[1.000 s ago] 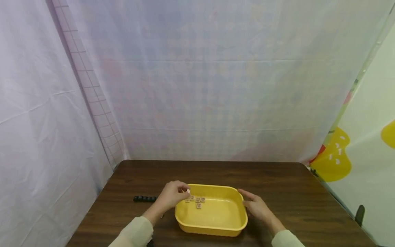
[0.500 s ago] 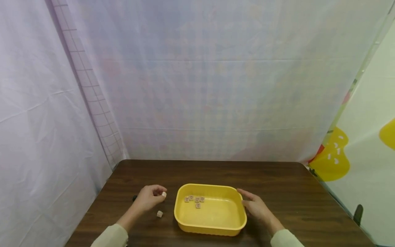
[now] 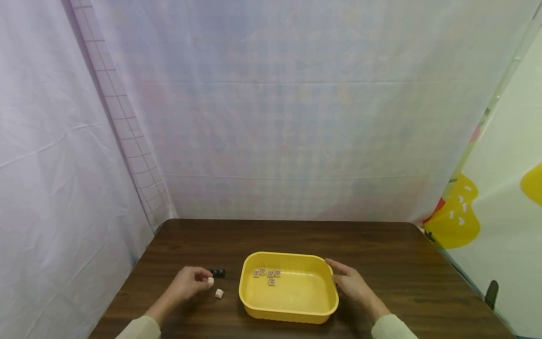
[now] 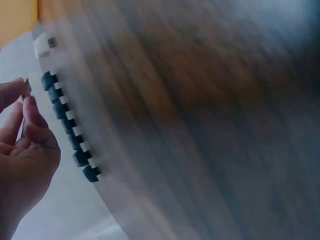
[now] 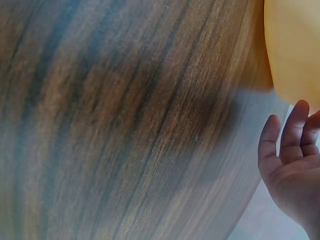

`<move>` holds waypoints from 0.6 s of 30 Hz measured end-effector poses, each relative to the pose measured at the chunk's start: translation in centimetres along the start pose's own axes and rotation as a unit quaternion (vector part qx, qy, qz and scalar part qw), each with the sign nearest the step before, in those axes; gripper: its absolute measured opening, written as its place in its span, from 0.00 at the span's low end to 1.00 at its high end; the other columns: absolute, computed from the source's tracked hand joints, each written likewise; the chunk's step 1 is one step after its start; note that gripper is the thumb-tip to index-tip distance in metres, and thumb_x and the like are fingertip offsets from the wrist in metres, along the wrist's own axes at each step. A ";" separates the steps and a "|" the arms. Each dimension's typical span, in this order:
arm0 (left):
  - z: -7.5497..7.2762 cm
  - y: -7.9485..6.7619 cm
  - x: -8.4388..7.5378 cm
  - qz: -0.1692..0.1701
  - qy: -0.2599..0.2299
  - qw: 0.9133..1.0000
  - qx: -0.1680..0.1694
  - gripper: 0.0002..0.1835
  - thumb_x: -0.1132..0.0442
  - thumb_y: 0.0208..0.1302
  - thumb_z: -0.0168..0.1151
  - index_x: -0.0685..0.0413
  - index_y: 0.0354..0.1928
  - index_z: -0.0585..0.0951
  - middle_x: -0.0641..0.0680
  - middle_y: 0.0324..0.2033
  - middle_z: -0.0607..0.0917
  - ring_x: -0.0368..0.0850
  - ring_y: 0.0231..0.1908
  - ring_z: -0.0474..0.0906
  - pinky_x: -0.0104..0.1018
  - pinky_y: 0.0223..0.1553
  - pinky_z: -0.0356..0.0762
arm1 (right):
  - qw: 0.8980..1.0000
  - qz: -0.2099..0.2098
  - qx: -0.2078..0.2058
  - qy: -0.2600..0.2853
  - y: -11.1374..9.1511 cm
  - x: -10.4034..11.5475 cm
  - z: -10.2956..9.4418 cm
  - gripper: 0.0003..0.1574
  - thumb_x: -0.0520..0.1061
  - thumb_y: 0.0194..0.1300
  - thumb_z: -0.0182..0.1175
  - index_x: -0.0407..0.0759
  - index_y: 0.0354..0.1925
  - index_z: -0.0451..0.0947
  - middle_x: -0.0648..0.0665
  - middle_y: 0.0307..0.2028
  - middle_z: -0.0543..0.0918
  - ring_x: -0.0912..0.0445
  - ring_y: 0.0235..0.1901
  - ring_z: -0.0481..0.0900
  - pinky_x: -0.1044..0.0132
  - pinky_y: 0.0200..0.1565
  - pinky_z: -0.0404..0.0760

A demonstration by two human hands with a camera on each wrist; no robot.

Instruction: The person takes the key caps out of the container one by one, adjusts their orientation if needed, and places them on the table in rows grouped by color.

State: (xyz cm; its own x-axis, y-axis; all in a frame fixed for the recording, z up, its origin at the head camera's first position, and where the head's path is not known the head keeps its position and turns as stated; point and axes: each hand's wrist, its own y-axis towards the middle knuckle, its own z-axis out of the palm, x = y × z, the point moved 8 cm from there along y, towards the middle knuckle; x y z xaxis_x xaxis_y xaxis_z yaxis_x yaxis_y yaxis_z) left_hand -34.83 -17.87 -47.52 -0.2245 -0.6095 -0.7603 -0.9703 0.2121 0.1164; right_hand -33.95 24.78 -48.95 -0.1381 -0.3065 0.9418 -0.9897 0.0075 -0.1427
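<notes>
Between the thumb and fingertips of my left hand [image 3: 186,283] is a small white cube [image 3: 210,281], pinched low over the table. Another white cube [image 3: 219,294] lies on the table just right of that hand. Behind the fingers runs a row of small black blocks [image 3: 219,273], partly hidden in the head view; the left wrist view shows more of these black blocks [image 4: 68,125]. My right hand [image 3: 354,288] rests against the right end of a yellow tray [image 3: 290,314], fingers extended along its wall. Several small cubes with reddish marks [image 3: 271,274] sit in the tray's far left part.
All of this stands on a dark wood-grain table [image 3: 381,249]. A pale curtain [image 3: 288,117] hangs behind its far edge, and white sheets hang on both sides.
My left hand has come from over the tray's left end back to the left, with the white cube still pinched. The right hand and the tray have stayed in place.
</notes>
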 end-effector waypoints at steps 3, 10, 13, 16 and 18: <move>0.3 -0.1 0.5 -0.004 -0.015 1.000 0.026 0.09 0.69 0.54 0.70 0.63 0.37 0.84 0.49 0.27 0.82 0.43 0.29 0.76 0.36 0.29 0.76 | 1.000 -0.003 -0.004 0.002 -0.1 0.1 0.0 0.32 0.34 0.67 0.52 0.34 0.69 0.66 0.43 0.31 0.81 0.55 0.22 0.72 0.64 0.26 0.75; 1.5 -0.2 0.9 0.026 -0.018 0.996 0.079 0.09 0.74 0.50 0.69 0.65 0.36 0.84 0.49 0.26 0.81 0.42 0.28 0.75 0.32 0.28 0.73 | 1.000 0.001 -0.001 0.000 -0.2 0.1 0.0 0.32 0.34 0.67 0.52 0.34 0.69 0.66 0.44 0.25 0.78 0.57 0.20 0.69 0.65 0.23 0.72; 1.8 -0.3 1.0 0.035 -0.017 0.996 0.085 0.09 0.76 0.49 0.69 0.66 0.34 0.84 0.49 0.25 0.81 0.41 0.27 0.74 0.30 0.28 0.72 | 1.000 0.006 -0.005 -0.007 -0.1 0.1 0.0 0.32 0.34 0.68 0.52 0.35 0.69 0.67 0.45 0.23 0.76 0.57 0.18 0.67 0.66 0.22 0.71; 2.0 -0.4 1.0 0.036 -0.016 0.995 0.088 0.09 0.77 0.48 0.68 0.67 0.35 0.85 0.49 0.25 0.80 0.41 0.27 0.74 0.30 0.28 0.72 | 1.000 0.006 -0.004 -0.013 0.0 0.0 0.0 0.32 0.35 0.68 0.52 0.35 0.69 0.67 0.46 0.21 0.75 0.57 0.18 0.66 0.66 0.22 0.70; 2.1 -0.4 1.0 0.033 -0.018 0.995 0.089 0.09 0.77 0.48 0.68 0.68 0.35 0.85 0.49 0.25 0.80 0.42 0.28 0.74 0.30 0.28 0.72 | 1.000 0.007 -0.001 -0.010 0.0 0.0 0.0 0.32 0.34 0.68 0.52 0.35 0.70 0.66 0.46 0.21 0.74 0.57 0.18 0.66 0.66 0.22 0.70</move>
State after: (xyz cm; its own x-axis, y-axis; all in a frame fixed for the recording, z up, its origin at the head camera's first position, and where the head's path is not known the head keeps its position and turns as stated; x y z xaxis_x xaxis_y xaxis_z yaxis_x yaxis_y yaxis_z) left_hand -34.49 -16.98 -49.65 -0.2798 -0.5624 -0.7781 -0.9216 0.3845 0.0535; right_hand -33.91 24.79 -48.94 -0.1508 -0.3259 0.9333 -0.9879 0.0145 -0.1545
